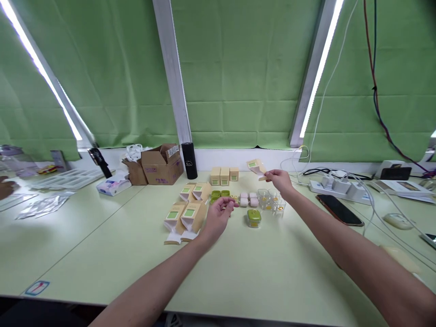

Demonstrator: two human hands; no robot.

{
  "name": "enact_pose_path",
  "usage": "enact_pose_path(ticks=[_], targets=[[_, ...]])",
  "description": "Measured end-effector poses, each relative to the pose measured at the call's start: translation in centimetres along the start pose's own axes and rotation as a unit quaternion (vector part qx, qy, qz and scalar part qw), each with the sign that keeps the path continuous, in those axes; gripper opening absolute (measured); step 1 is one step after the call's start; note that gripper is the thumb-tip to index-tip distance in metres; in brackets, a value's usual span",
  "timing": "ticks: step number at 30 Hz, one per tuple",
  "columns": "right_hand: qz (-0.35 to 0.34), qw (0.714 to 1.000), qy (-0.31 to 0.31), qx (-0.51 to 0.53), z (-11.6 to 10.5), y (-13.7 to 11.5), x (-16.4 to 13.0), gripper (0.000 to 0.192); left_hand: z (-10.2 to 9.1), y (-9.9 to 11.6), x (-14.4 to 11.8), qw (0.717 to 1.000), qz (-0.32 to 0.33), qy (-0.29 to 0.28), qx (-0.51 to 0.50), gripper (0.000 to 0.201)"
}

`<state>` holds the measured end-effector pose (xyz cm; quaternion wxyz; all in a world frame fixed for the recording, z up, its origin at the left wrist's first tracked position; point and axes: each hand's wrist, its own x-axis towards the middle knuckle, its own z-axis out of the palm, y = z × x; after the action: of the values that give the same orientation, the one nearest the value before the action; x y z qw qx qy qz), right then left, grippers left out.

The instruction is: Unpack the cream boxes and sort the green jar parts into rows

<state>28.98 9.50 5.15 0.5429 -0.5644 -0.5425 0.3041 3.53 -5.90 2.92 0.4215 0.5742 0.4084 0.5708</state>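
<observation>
Nearest on the table (259,272): green-lidded container (254,218), give it elbow room. Left hand (220,211) beside the open cartons (190,213), fingers loosely curled, can't tell if it holds anything; keep that wrist off their flaps, they'd likely crease. Clear cups (271,200) sit just short of the right hand (276,178), so keep it high. It pinches the flattish carton (256,166) by one end, raised off the table; a light grip should avoid bending the card
</observation>
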Motion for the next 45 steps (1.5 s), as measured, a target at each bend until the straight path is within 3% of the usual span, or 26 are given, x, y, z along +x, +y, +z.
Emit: enact_pose_path(ticks=[6,17,23,29,35,40,43,45], targets=[[0.054,0.994,0.008,-0.1,-1.0,3.4,4.3,0.015,0.4,0.5,-0.6,1.0,0.001,-0.021,0.023,0.035],[0.08,0.977,0.015,-0.198,-1.2,8.9,6.5,0.015,1.0,0.4,-0.9,0.997,0.01,-0.03,0.065,0.027],[0.061,0.982,0.007,-0.179,-1.4,9.8,6.5,0.013,1.2,0.0,-0.8,0.996,0.012,-0.036,0.076,0.026],[0.049,0.986,0.035,-0.156,-1.8,8.8,6.2,0.017,1.2,-0.2,-0.8,0.994,0.019,-0.034,0.106,0.022],[-0.012,0.984,0.129,-0.122,-2.2,5.5,3.6,0.029,1.2,-0.3,-1.0,0.983,0.047,-0.039,0.173,0.02],[-0.078,0.981,0.167,-0.056,-0.3,2.2,-1.6,0.031,1.1,-0.4,-1.1,0.975,0.064,-0.046,0.205,0.014],[-0.113,0.981,0.154,0.02,1.4,0.9,-6.2,0.028,1.1,-0.6,-1.2,0.973,0.064,-0.043,0.216,0.016],[-0.111,0.985,0.1,0.084,2.4,0.6,-9.4,0.026,1.1,-0.8,-1.4,0.973,0.063,-0.046,0.216,0.023]])
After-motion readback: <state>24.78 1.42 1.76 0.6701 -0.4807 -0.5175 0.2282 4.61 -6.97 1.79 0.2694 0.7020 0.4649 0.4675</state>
